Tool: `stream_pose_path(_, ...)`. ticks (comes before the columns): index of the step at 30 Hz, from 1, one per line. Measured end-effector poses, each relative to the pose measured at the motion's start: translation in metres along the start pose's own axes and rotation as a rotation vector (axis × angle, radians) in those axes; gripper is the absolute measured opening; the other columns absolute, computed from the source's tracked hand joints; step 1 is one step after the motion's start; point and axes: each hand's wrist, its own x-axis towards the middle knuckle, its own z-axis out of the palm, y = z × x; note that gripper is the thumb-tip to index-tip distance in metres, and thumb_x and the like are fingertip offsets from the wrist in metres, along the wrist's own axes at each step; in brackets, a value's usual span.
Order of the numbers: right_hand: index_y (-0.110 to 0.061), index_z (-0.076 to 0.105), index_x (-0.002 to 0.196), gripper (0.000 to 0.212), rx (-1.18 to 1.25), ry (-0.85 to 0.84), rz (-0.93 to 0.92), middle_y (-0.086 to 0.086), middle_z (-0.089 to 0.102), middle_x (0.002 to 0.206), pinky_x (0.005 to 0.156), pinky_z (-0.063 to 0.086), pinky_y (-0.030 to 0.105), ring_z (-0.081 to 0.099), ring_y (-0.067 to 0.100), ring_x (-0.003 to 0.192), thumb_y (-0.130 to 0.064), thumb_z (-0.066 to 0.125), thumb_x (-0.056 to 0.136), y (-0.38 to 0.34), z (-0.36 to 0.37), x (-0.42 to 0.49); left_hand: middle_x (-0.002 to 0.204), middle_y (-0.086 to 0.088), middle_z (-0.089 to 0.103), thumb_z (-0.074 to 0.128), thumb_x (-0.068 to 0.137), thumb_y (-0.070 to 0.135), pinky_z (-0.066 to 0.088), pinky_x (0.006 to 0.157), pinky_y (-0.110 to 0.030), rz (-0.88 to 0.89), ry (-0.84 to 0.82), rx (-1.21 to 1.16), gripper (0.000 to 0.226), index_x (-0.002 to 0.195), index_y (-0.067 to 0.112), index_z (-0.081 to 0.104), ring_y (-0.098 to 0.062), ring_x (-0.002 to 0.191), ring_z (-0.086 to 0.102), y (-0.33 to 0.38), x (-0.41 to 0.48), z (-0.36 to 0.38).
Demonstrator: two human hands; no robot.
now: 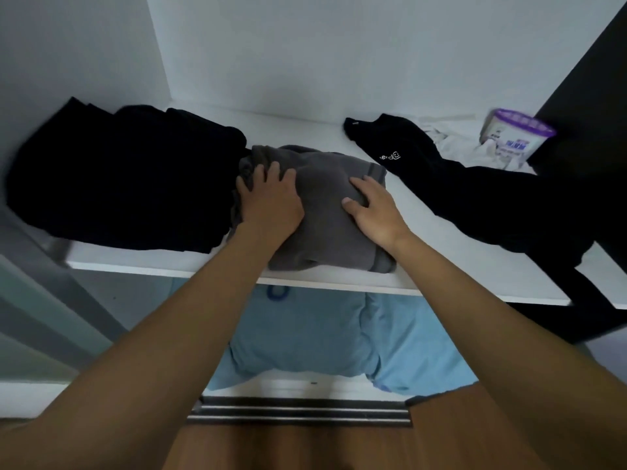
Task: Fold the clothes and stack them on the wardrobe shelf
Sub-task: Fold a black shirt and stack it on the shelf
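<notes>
From my head camera, both my hands lie on the folded grey garment (325, 212), which sits on the white wardrobe shelf (163, 261), near its front edge and about midway along it. My left hand (271, 198) lies flat on the garment's left part, fingers a little spread, their tips reaching the rumpled edge at the back. My right hand (373, 210) rests palm down on the right part, fingers straight and the thumb stretched toward the middle – neither hand pinches the cloth.

Just left of the grey garment, touching it, is a pile of black clothes (118, 178). To the right, apart from it, a black garment with a small white logo (475, 195) trails over the shelf's front edge. Behind that are a crumpled white cloth (471, 150) and 1 tub with a purple lid (515, 135). Under the shelf lies light blue fabric (305, 340).
</notes>
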Motion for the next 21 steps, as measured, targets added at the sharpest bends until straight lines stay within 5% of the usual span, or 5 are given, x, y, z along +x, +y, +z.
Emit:
stream_pose_path(3, -0.018, 0.066, 0.128, 0.031, 0.256, 0.018, -0.001, -0.001, 0.059, 0.139, 0.11, 0.033, 0.023, 0.049, 0.014, 0.133, -0.02, 0.059, 0.097, 0.021, -0.032, -0.01, 0.157, -0.01, 0.035, 0.047, 0.093, 0.019, 0.016, 0.115, -0.065, 0.04, 0.077, 0.012, 0.048, 0.14, 0.016, 0.046, -0.038, 0.143, 0.032, 0.02, -0.005, -0.016)
stream_pose_path(7, -0.01, 0.065, 0.124, 0.031, 0.08, 0.282, 0.051, 0.006, 0.063, 0.131, 0.102, 0.038, 0.023, 0.055, 0.021, 0.125, -0.013, 0.061, 0.093, 0.075, -0.087, -0.017, 0.139, -0.006, 0.056, 0.053, 0.094, 0.022, 0.042, 0.102, -0.042, 0.22, 0.141, -0.304, 0.033, 0.126, 0.015, 0.06, -0.029, 0.124, 0.053, 0.077, -0.003, -0.029)
stream_pose_path(11, -0.017, 0.049, 0.141, 0.058, -0.39, 0.314, 0.247, 0.006, 0.047, 0.147, 0.113, 0.034, 0.053, 0.04, 0.032, 0.138, -0.03, 0.069, 0.088, 0.148, -0.158, -0.018, 0.115, 0.005, 0.067, 0.05, 0.096, 0.031, 0.048, 0.089, -0.036, 0.214, 0.05, -0.409, 0.024, 0.114, 0.027, 0.065, -0.02, 0.105, 0.062, 0.152, 0.0, -0.018)
stream_pose_path(16, -0.025, 0.07, 0.098, 0.014, -0.341, 0.234, 0.274, 0.001, 0.07, 0.104, 0.09, 0.046, 0.041, 0.064, 0.027, 0.105, -0.037, 0.064, 0.093, 0.229, -0.199, -0.029, 0.098, 0.0, 0.073, 0.053, 0.097, 0.034, 0.057, 0.077, -0.037, 0.04, -0.289, -0.595, 0.022, 0.108, 0.018, 0.064, -0.022, 0.09, 0.071, 0.238, 0.019, 0.021)
stream_pose_path(21, -0.023, 0.063, 0.083, 0.018, -0.224, 0.305, 0.024, -0.015, 0.058, 0.075, 0.081, 0.043, 0.035, 0.059, 0.016, 0.077, -0.031, 0.059, 0.098, 0.26, -0.2, -0.024, 0.096, -0.015, 0.075, 0.057, 0.097, 0.048, 0.058, 0.056, -0.028, -0.333, -0.469, -0.947, 0.05, 0.124, 0.005, 0.058, -0.024, 0.075, 0.074, 0.294, 0.035, 0.055)
